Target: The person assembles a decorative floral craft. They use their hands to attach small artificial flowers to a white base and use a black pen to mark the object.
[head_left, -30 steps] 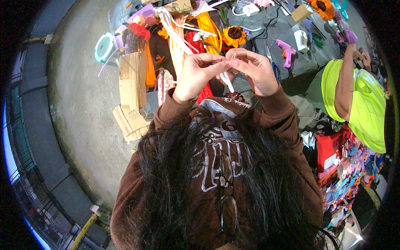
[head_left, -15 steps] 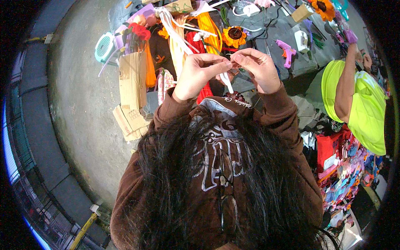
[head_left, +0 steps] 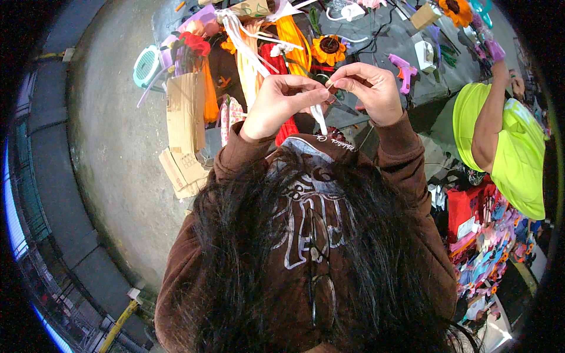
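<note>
The person wears a dark brown long-sleeved sweatshirt (head_left: 300,285), its left sleeve (head_left: 234,156) and right sleeve (head_left: 406,162) ending in close cuffs of the same brown, with the left hand (head_left: 279,107) and right hand (head_left: 376,95) bare. A large pale outlined print (head_left: 303,223) marks the front, light script lettering (head_left: 336,143) runs near a pale grey-blue patch (head_left: 307,150), and long, loose hair (head_left: 235,265) partly covers the garment; a thin dark cord (head_left: 313,303) hangs down the middle.

Glue gun (head_left: 404,73) lies right of the sunflower (head_left: 329,51), beyond the fingers (head_left: 309,99).
</note>
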A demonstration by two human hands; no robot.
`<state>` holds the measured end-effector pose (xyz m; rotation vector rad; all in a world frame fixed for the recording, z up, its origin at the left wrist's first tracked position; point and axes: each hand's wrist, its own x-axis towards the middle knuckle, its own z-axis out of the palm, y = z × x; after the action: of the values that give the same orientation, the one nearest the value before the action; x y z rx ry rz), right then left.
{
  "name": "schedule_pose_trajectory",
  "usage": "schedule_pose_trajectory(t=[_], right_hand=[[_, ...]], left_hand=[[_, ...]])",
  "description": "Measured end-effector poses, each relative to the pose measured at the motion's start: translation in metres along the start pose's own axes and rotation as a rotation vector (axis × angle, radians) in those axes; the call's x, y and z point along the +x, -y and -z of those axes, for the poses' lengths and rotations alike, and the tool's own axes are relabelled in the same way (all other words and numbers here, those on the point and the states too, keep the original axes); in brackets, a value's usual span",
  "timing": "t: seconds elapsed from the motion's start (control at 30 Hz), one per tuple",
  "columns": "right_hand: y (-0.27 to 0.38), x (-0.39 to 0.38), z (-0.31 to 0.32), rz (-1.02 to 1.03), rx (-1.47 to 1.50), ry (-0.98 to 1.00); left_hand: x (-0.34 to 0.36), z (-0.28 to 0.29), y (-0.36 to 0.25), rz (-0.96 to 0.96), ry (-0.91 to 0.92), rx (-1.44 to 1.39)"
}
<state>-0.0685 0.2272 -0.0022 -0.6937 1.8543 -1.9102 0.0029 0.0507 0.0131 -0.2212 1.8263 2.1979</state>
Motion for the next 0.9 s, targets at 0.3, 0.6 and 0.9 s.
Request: schedule_pose_trajectory(t=[0.3,0.6,0.9], right_hand=[[0.008,-0.005,-0.001,-0.015,0.068,-0.025],[0.018,-0.013,-0.011,-0.038,-0.021,-0.079],[0.005,-0.013,-0.010,0.162,-0.360,-0.087]], left_hand=[[-0.004,0.010,-0.005,-0.047,0.009,0.137],[-0.003,-0.007,0.001,-0.148,-0.001,0.082],[-0.002,-0.009,0.000,-0.125,-0.091,0.044]])
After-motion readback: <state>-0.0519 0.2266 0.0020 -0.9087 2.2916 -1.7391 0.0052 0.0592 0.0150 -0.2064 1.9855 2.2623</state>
